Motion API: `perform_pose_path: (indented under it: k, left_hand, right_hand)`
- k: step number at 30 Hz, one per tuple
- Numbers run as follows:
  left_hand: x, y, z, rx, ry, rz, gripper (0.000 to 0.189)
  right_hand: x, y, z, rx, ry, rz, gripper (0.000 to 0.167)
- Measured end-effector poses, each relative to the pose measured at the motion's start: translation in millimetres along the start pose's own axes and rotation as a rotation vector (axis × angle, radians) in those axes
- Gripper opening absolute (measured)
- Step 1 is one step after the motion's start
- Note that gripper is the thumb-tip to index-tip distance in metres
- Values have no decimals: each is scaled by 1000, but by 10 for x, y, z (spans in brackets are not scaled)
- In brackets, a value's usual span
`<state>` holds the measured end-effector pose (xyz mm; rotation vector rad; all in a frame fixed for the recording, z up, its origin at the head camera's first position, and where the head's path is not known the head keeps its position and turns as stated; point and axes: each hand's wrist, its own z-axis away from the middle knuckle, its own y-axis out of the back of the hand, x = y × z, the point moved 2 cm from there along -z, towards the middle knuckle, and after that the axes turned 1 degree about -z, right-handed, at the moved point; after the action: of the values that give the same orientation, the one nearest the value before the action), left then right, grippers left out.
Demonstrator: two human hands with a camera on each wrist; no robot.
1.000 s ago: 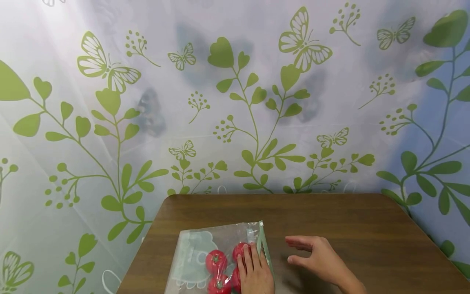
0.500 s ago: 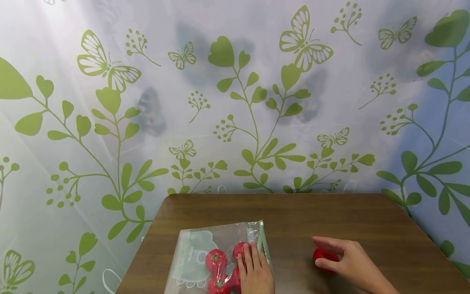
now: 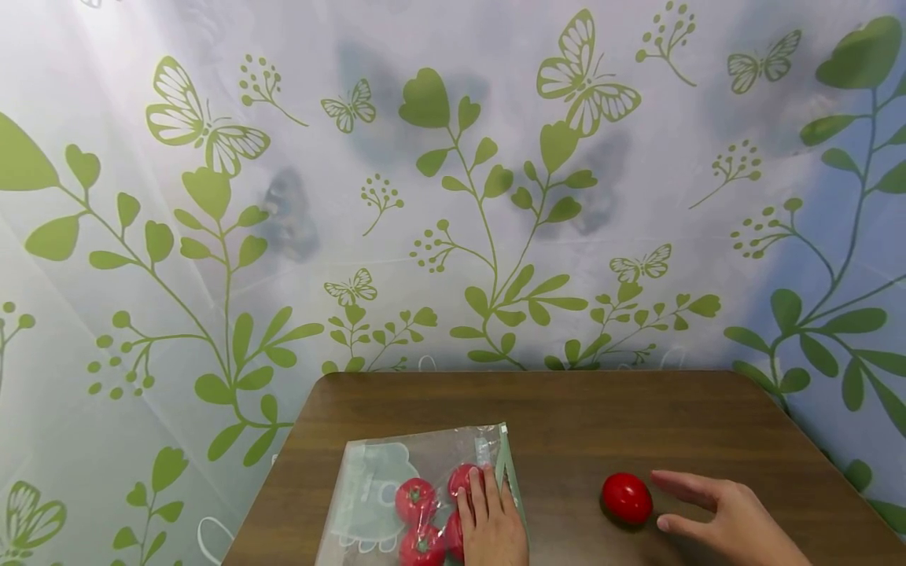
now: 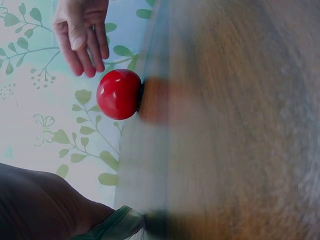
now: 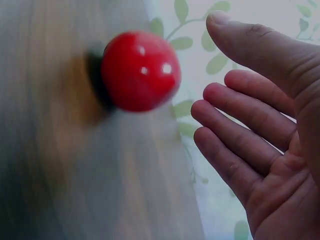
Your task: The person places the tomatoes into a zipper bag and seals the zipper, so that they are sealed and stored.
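A loose red tomato (image 3: 627,498) sits on the wooden table, right of a clear zip bag (image 3: 371,472). My right hand (image 3: 732,519) is just right of that tomato, apart from it, with fingers extended and nothing held; the right wrist view shows the bare palm (image 5: 280,200). Flat on the bag's right part rests my left hand (image 3: 493,523), fingers straight. Several red tomatoes (image 3: 415,501) lie inside the bag, some partly covered by that hand. In the left wrist view, the bag's green edge (image 4: 117,224) shows beside my left hand (image 4: 45,202).
The brown table (image 3: 566,401) has rounded far corners. Behind it hangs a pale curtain (image 3: 453,196) printed with green leaves and butterflies. A thin white loop (image 3: 215,538) shows left of the table.
My right hand has moved rightward from beside the bag. Half a second ago its fingers and thumb were around the loose tomato; now they are off it. The left hand and bag stay put.
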<state>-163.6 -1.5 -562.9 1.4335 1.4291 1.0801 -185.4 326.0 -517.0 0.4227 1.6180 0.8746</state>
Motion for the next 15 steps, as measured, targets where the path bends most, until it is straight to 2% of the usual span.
perform_pose_path:
  k: [4,6,15]
  left_hand:
    - [2,23,-11,-67,5,26,41]
    - [3,33,-14,-80,7,30,42]
    - [0,19,-6,-42,-3,20,41]
  right_hand:
    - [118,43,61,4,22,28,58]
    - [168,61,79,-2,19,29,58]
    - [313,49,88,-28,-34,-4,60]
